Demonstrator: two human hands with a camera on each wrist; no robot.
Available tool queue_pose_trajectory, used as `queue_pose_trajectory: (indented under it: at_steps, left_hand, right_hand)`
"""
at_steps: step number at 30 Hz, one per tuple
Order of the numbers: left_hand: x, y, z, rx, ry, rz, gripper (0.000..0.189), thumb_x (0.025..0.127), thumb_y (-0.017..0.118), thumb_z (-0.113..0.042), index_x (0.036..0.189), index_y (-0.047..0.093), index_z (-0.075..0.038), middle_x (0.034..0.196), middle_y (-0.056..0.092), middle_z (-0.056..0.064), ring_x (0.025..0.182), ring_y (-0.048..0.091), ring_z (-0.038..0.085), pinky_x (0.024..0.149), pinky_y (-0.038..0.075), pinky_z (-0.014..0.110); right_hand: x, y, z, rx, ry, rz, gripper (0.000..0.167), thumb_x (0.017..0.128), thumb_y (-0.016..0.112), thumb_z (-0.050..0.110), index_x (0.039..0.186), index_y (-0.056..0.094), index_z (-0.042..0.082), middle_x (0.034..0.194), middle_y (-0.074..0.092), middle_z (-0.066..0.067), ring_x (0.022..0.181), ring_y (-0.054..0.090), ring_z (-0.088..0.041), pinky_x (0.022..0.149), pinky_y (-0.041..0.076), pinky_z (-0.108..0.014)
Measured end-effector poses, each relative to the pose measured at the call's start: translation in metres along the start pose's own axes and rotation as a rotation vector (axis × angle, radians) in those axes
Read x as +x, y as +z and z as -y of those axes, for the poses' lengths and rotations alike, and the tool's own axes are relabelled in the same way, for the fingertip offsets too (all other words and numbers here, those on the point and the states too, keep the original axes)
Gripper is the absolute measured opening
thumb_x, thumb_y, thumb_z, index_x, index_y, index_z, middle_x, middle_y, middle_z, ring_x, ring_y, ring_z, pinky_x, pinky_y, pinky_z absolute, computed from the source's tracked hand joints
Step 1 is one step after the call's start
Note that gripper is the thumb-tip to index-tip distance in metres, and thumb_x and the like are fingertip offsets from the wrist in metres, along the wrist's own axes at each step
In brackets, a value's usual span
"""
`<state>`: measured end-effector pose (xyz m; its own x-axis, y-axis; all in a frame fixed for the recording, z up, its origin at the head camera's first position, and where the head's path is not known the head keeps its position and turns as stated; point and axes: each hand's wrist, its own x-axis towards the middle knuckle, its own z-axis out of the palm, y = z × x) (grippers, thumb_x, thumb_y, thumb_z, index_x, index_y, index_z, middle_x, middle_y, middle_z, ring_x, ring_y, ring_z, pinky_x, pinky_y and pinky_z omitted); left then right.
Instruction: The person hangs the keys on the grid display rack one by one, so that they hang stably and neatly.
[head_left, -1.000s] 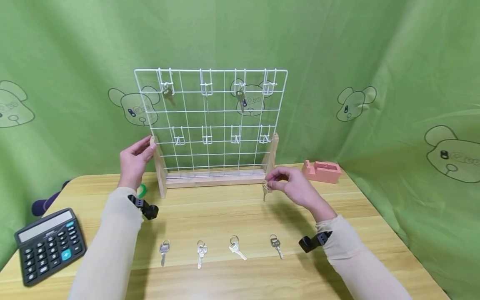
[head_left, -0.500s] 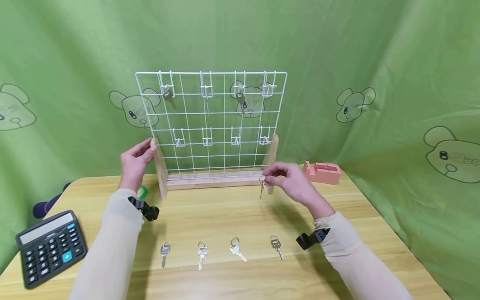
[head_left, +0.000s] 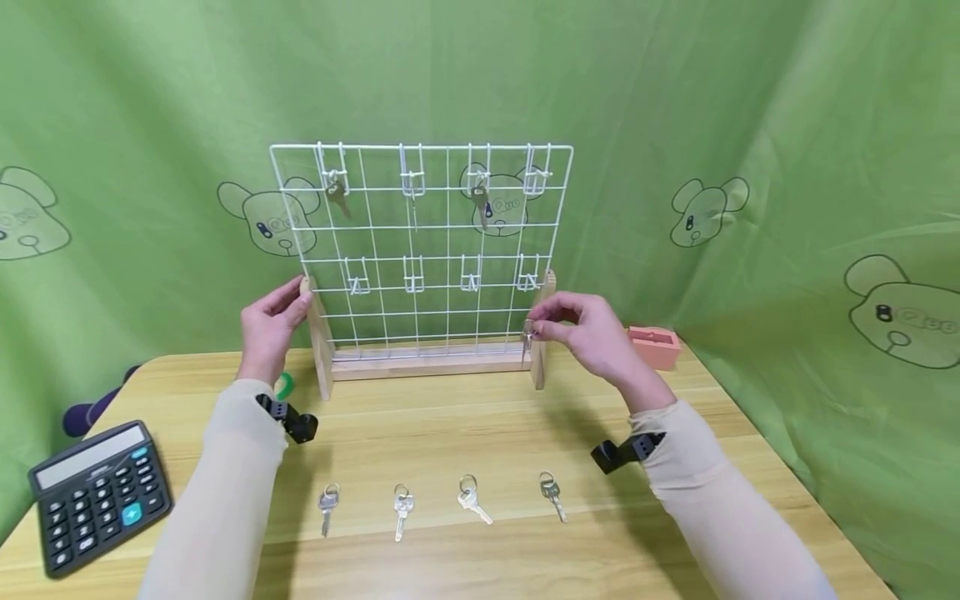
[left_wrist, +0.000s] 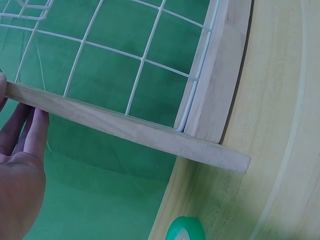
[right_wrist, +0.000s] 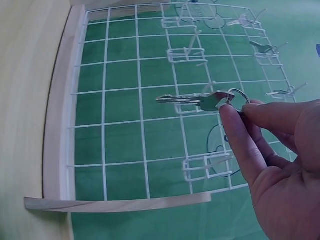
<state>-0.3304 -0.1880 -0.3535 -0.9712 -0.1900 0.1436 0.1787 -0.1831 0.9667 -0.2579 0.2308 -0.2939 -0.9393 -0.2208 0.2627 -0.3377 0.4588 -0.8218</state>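
Note:
A white wire grid rack [head_left: 448, 227] stands in a wooden base, with hooks in two rows. Three keys hang from the upper hooks, among them a dark key [head_left: 337, 196] at the left. My left hand [head_left: 268, 327] grips the top of the rack's left wooden upright [head_left: 320, 342] between thumb and fingers. Thumb and fingertips of my right hand [head_left: 588, 337] pinch the ring of a key [right_wrist: 200, 101], which dangles before the rack's lower right part. In the head view several keys with rings lie in a row on the table, one of them a silver key [head_left: 402, 505].
A black calculator [head_left: 100, 497] lies at the table's left. Behind my left wrist is a green tape roll [head_left: 283, 385]. A pink tape dispenser [head_left: 654, 347] sits at the back right, partly behind my right hand. Green curtain [head_left: 795, 125] surrounds the table's back and sides.
My right hand has risen with the key from near the table toward the lower hooks on the right. My left hand has stayed on the upright.

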Motion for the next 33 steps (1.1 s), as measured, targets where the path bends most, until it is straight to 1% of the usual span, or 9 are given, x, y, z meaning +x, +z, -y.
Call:
queue_pose_trajectory:
  at_steps: [3,8,12,17,24,33]
  left_hand:
    - [0.000,0.000,0.000,-0.007,-0.005,-0.003,0.049,0.090,0.072,-0.010,0.137,0.056,-0.008,0.140,0.053,0.016,0.120,0.056,0.021,0.094,0.050,0.019]
    - [0.000,0.000,-0.001,-0.008,-0.017,-0.009,0.049,0.090,0.072,-0.011,0.136,0.056,-0.008,0.139,0.053,0.016,0.119,0.057,0.021,0.094,0.050,0.019]
    - [-0.001,0.001,-0.001,-0.006,-0.025,-0.015,0.049,0.090,0.073,-0.011,0.136,0.057,-0.008,0.139,0.053,0.016,0.118,0.057,0.021,0.094,0.050,0.020]
    - [-0.001,0.001,-0.001,-0.014,-0.020,-0.013,0.049,0.089,0.073,-0.010,0.136,0.057,-0.008,0.139,0.054,0.016,0.116,0.058,0.020,0.094,0.050,0.020]
    - [0.001,0.000,0.002,-0.031,-0.010,-0.009,0.050,0.089,0.074,-0.011,0.136,0.057,-0.007,0.138,0.055,0.016,0.115,0.059,0.018,0.095,0.050,0.021]
    - [0.001,0.000,0.002,-0.031,-0.008,-0.013,0.050,0.089,0.074,-0.012,0.135,0.057,-0.007,0.137,0.055,0.016,0.114,0.060,0.018,0.094,0.051,0.021]
  right_hand:
    - [0.003,-0.001,0.005,0.006,-0.010,-0.012,0.015,0.090,0.069,0.003,0.105,0.068,0.000,0.100,0.067,-0.012,0.090,0.065,-0.025,0.080,0.058,-0.033]
    - [0.007,-0.003,0.010,0.014,-0.010,-0.025,0.016,0.091,0.068,0.002,0.106,0.068,-0.002,0.100,0.067,-0.013,0.089,0.065,-0.025,0.080,0.058,-0.036]
    - [0.010,-0.006,0.013,0.008,-0.001,-0.044,0.016,0.092,0.067,0.003,0.107,0.067,-0.002,0.102,0.067,-0.015,0.089,0.065,-0.025,0.080,0.057,-0.031]
    - [0.013,-0.010,0.019,0.003,-0.003,-0.070,0.017,0.093,0.068,0.005,0.109,0.066,-0.002,0.103,0.067,-0.015,0.089,0.065,-0.024,0.081,0.056,-0.029]
    - [0.014,-0.014,0.029,0.043,0.010,-0.099,0.020,0.092,0.067,0.001,0.111,0.065,-0.003,0.104,0.065,-0.016,0.091,0.064,-0.025,0.082,0.057,-0.027]
    - [0.017,-0.022,0.035,0.089,-0.024,-0.197,0.019,0.091,0.066,-0.003,0.110,0.065,-0.005,0.102,0.066,-0.015,0.090,0.064,-0.024,0.081,0.058,-0.026]
